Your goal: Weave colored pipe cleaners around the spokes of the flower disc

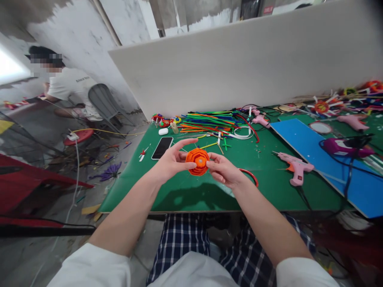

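Between my two hands, above the green table, is an orange pipe-cleaner flower with ringed layers and a pale centre. My left hand grips its left side, the thumb on its front and the index finger stretched out above it. On the right edge, my right hand pinches the flower with thumb and fingers. Their shadow falls on the table below. A phone lies just left of my left hand. A red curved strip lies behind my right wrist.
Colourful pipe cleaners are heaped at the back, before a white partition. A pink glue gun lies right, beside a blue board carrying a purple tool and cords. A person sits at another table, far left.
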Motion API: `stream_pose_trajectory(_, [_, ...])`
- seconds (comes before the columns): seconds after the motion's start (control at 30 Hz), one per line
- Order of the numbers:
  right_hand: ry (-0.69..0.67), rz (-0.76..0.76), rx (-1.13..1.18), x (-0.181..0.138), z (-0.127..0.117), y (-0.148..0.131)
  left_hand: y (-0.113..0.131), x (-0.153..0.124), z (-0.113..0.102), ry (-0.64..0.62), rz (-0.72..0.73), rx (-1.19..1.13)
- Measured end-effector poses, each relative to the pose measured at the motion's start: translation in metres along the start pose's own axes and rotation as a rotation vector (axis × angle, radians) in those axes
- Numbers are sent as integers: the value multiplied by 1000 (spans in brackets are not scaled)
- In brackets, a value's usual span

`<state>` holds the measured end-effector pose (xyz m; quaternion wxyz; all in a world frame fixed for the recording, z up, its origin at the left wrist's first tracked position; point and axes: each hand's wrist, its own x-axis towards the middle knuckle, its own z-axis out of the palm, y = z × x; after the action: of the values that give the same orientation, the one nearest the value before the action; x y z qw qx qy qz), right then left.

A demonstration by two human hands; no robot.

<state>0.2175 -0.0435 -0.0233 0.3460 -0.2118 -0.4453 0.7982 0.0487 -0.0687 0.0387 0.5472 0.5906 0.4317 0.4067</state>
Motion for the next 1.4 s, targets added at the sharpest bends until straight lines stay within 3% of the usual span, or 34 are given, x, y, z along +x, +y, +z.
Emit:
stream_pose_trajectory(0.17, [17,-32,21,1,-1,0,4,2,2,25,47,135])
stream_pose_trajectory(0.3, [65,-90,37,3,-7,-1,4,-5,-1,329,173,435])
stream_pose_trajectory(0.4, [102,-132,52,5,-8,0,-5,-11,2,488,172,465])
stream_pose_trajectory(0.5, [102,-129,46,6,-4,3,-17,-12,12,394,117,295])
stream_pose_trajectory(0.63, [133,-80,-137,4,-4,1,-23,-7,19,320,176,99])
stream_pose_trajectory(0.7, [233,-88,-324,0,-10,-6,-22,-6,16,276,175,83])
stream_pose_trajectory(0.77, [400,-198,-478,-6,-17,-15,-20,-7,11,190,136,86])
stream_pose_trajectory(0.83, [460,-268,-552,-11,-21,-22,-19,-8,7,106,95,93])
stream_pose_trajectory(1.07, [-8,-23,-368,-11,-7,-16,-18,-7,6,-102,18,109])
stream_pose_trajectory(1.4, [-56,-6,-289,-8,-8,-10,-11,-5,8,-111,36,274])
